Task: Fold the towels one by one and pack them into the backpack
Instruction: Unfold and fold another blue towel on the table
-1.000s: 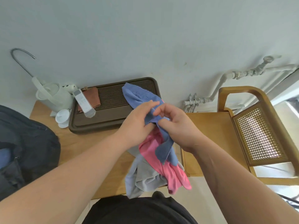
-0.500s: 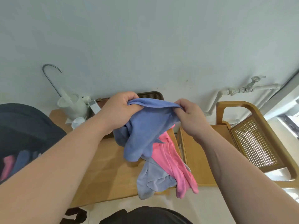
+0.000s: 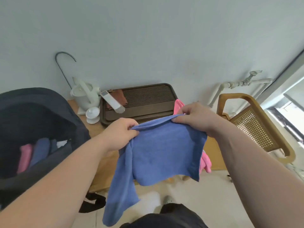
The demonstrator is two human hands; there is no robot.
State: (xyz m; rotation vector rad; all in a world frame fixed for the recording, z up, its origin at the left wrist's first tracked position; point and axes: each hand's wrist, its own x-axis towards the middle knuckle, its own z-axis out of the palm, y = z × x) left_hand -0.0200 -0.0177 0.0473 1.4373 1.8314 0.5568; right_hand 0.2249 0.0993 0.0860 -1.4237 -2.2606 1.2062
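Head view: pinching the blue towel [image 3: 164, 153] along its top edge, left hand [image 3: 120, 134] grip at one corner, right hand [image 3: 195, 118] grip at the other. Pulled wider than half a second ago, hanging flat below both grips. Open backpack [image 3: 41, 112] left of the grips; pink towel [image 3: 178, 104] behind the right grip.

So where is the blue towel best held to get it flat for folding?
Along its top hem, pinched from above at both ends. The right hand seems near a corner, since the blue towel hangs flat below it. Under the left hand the cloth bunches and trails lower, so that hand should probably slide outward to the true corner.
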